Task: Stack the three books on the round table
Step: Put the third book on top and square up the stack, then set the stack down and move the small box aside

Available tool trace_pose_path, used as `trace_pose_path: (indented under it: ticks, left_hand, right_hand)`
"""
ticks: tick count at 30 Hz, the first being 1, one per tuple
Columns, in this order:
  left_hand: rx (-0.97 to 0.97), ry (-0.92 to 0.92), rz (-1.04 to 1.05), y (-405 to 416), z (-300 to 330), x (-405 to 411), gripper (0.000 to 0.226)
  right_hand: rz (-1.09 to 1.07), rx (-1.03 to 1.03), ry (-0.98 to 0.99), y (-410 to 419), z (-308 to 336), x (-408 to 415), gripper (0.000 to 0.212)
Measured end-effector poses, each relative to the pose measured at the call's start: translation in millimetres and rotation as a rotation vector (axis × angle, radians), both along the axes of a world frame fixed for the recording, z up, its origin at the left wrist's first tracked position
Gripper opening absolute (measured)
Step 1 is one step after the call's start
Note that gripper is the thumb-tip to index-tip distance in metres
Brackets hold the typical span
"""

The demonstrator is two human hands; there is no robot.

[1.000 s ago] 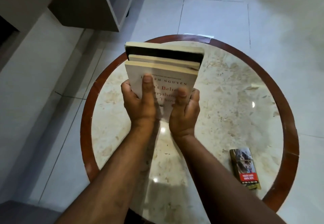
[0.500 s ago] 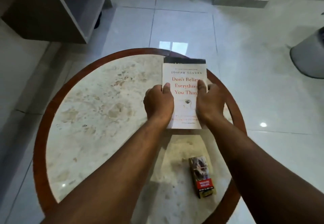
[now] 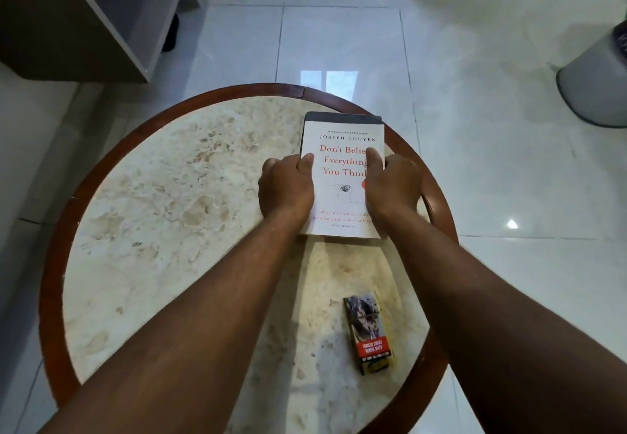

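A stack of books (image 3: 342,141) lies flat on the far right part of the round marble table (image 3: 163,196). The top book is white with red title lettering. A black-covered book shows as a dark strip at the stack's far edge. My left hand (image 3: 286,185) grips the stack's left side, thumb on the white cover. My right hand (image 3: 390,185) grips the right side, thumb on the cover too. The books under the top one are mostly hidden.
A small cigarette pack (image 3: 369,335) lies on the table near its right front. The table has a dark wooden rim (image 3: 54,264). A grey shelf unit (image 3: 112,16) stands far left on the tiled floor, a grey bin (image 3: 597,84) far right.
One second ago the stack was held tilted up above the table; now it lies flat on the table's far right side. Both hands stay on its sides.
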State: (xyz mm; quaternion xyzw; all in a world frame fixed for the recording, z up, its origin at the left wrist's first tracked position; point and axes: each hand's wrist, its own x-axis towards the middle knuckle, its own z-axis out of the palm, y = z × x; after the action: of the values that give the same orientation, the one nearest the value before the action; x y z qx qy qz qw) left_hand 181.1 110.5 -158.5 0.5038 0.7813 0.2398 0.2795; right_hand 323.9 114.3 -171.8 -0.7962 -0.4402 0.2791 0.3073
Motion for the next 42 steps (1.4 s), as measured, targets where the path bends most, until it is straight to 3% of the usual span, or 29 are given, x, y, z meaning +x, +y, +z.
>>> trace_pose_path:
  ticks: [4,6,8,10,12,18,24,29,33,42]
  left_hand:
    - [0.076,-0.086,0.027,-43.4,14.0,-8.0,0.059]
    - [0.151,-0.084,-0.081,-98.6,17.9,-9.0,0.071]
    - [0.101,-0.022,-0.328,-155.7,20.9,-6.0,0.089]
    - [-0.024,0.098,-0.542,-191.9,17.2,-2.1,0.114]
    - [-0.095,0.202,-0.618,-205.0,9.9,0.0,0.126]
    - [-0.054,0.324,-0.682,-195.5,1.5,-31.5,0.101]
    - [-0.088,0.37,-0.721,-181.7,11.4,-86.5,0.101]
    - [-0.169,0.384,-0.531,-162.2,18.1,-183.8,0.109]
    - [-0.271,0.373,-0.499,-128.3,30.1,-241.7,0.109]
    - [-0.295,0.349,-0.529,-98.9,32.8,-265.0,0.106]
  right_hand:
    - [-0.004,0.103,0.144,-30.9,17.0,21.6,0.049]
    - [0.062,0.209,0.03,-68.2,15.2,34.8,0.044]
    - [0.196,0.279,-0.098,-113.7,2.4,46.7,0.036]
    - [0.35,0.27,-0.236,-155.7,-14.1,54.7,0.043]
    - [0.482,0.235,-0.399,-186.3,-29.5,60.9,0.056]
    - [0.6,0.083,-0.598,-220.4,-35.8,46.8,0.071]
    - [0.585,-0.052,-0.649,-230.6,-33.8,25.1,0.081]
    - [0.757,-0.062,-0.704,-251.4,-35.1,-29.1,0.096]
    - [0.728,-0.114,-0.735,-254.4,-38.2,-68.9,0.105]
    - [0.757,-0.099,-0.771,-239.0,-34.4,-89.9,0.107]
